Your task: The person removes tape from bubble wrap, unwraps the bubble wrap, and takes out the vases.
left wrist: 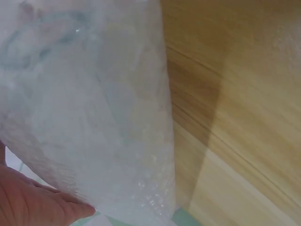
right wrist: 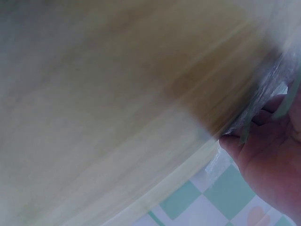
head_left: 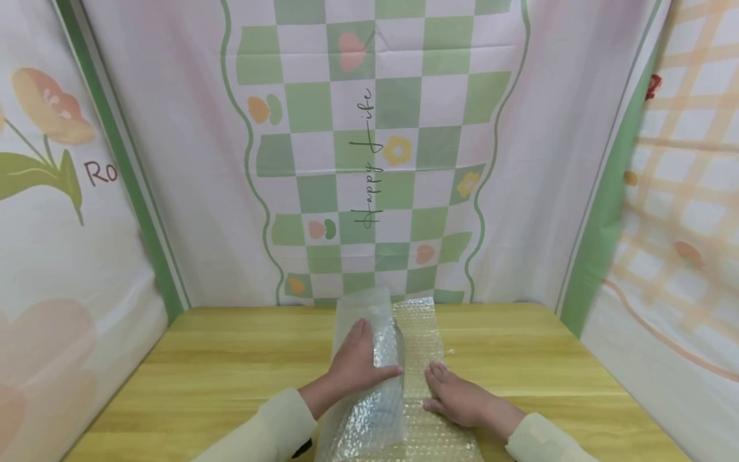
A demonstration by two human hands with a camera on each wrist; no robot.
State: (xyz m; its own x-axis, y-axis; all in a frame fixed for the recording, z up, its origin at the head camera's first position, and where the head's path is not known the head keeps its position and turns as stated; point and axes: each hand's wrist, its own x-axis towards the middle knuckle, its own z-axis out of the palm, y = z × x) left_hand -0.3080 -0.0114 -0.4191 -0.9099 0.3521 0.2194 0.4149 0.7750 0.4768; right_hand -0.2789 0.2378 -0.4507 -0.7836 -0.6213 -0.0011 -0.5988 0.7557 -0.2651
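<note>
Wood worktop: our L hand & R hand, apart, unclenched, touch folded bubble wrap; if we lift early, it'll prob. unfold.

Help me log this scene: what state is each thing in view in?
Bubble wrap: layered, raised on the left; whether anything is inside is unclear.
Left hand: resting on the wrap, thumb spread from fingers.
Right hand: at the wrap's right edge, fingers extended.
Table: partly covered by the wrap.
Checked cloth: hanging behind the table, creased.
</note>
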